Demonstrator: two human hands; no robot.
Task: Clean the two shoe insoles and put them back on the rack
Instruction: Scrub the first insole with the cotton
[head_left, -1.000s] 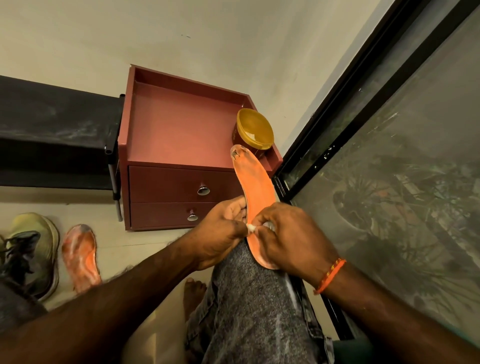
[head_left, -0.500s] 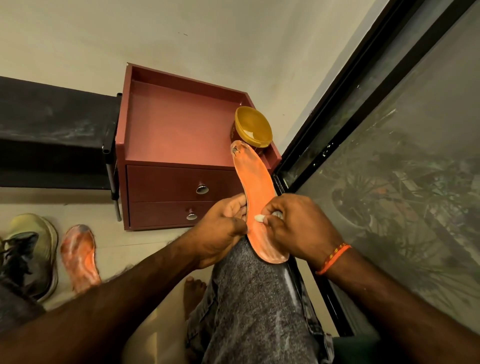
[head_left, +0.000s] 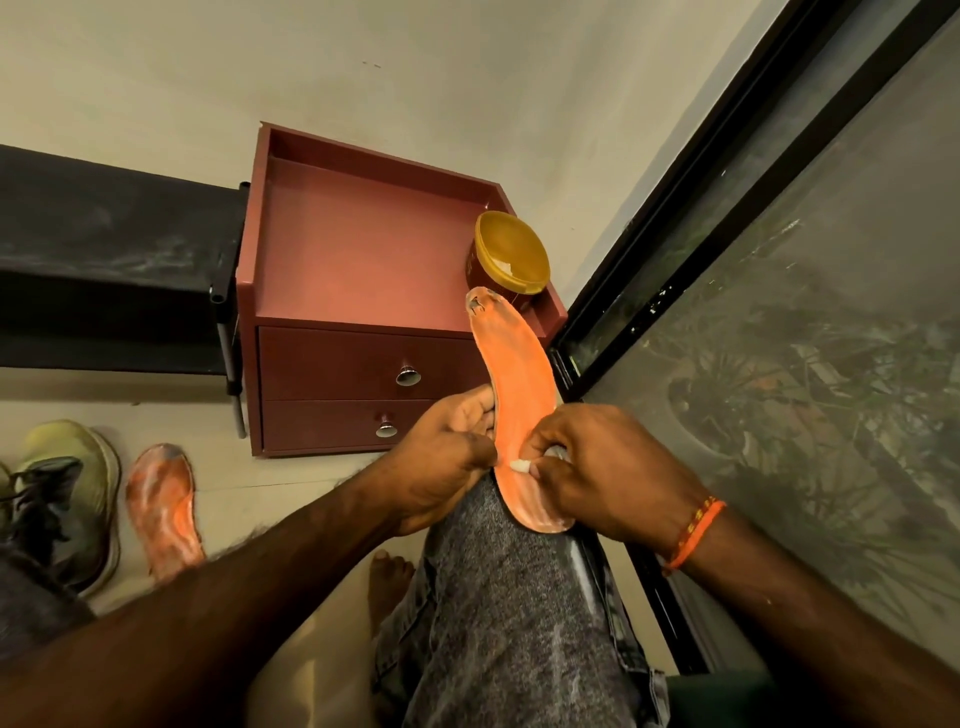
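On the person's raised knee (head_left: 509, 597), clad in grey denim, an orange insole (head_left: 511, 395) rests by its heel and leans up toward the red cabinet (head_left: 358, 244). The left hand (head_left: 441, 457) grips the insole's left edge, fingers curled round it. The right hand (head_left: 608, 467) pinches a small white wad (head_left: 519, 466), perhaps cotton or tissue, and presses it against the insole's lower part. A yellow-lidded jar (head_left: 511, 257) stands on the cabinet top, just behind the insole's toe. Down on the floor (head_left: 249, 467) at left, the 2nd insole (head_left: 163, 509) lies beside a greenish shoe (head_left: 72, 488). A black rack (head_left: 104, 249) stands left of the cabinet.
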